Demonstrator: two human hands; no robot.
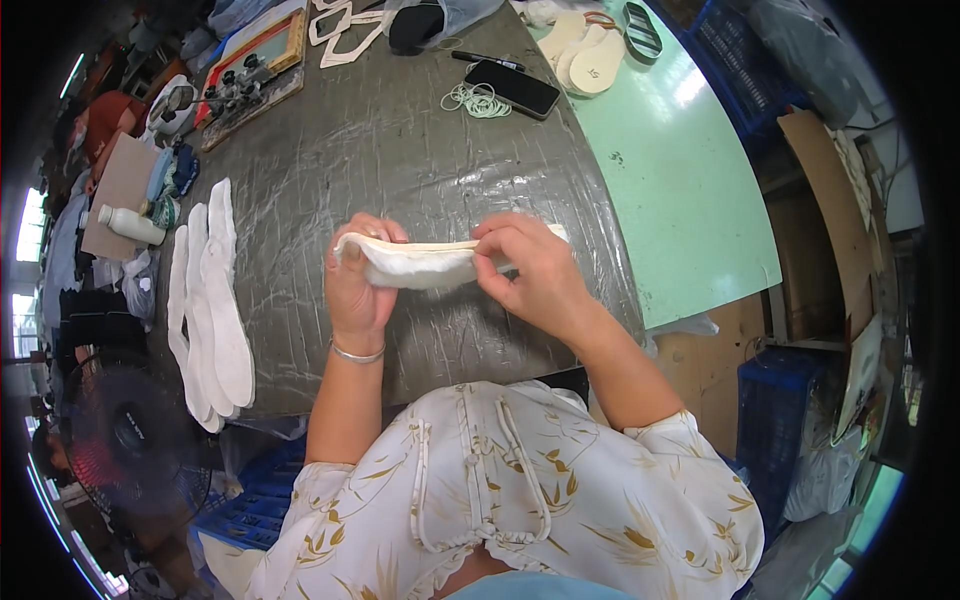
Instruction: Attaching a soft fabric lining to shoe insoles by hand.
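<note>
A cream insole with a white fleecy side (425, 272) is held edge-on above the dark table, curving slightly between my hands. My left hand (362, 285) grips one end, the thumb near the fleece and the fingers curled over the far side. At the other end, my right hand (535, 268) pinches the upper edge between thumb and fingers. Whether it is a single layer or a pair pressed together, I cannot tell. Several white insoles (222, 310) lie overlapping in a row at the table's left edge.
A black phone (512, 90), pale rubber bands (475, 101) and a black marker (488, 62) lie at the far side. Sole-shaped cream pieces (595, 62) rest on the green board (690, 210) to the right. Far left is a framed screen with clamps (240, 88); a fan (130, 430) stands near left.
</note>
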